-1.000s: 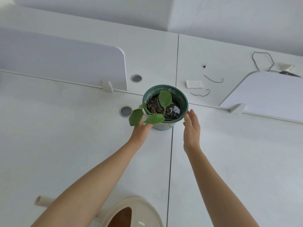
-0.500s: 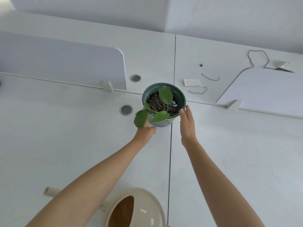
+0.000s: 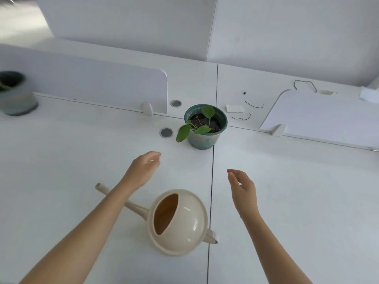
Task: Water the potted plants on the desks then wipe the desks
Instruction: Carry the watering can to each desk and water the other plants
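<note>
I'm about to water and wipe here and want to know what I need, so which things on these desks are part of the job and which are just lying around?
For the job: watering can; green potted plant; second pot at far left; the desks themselves.
Just lying about: white scrap; black cord bits; small black speck.

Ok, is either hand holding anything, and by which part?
Nothing is held. The left hand and right hand are both empty, fingers loosely curled, clear of the green pot and the watering can.
</note>
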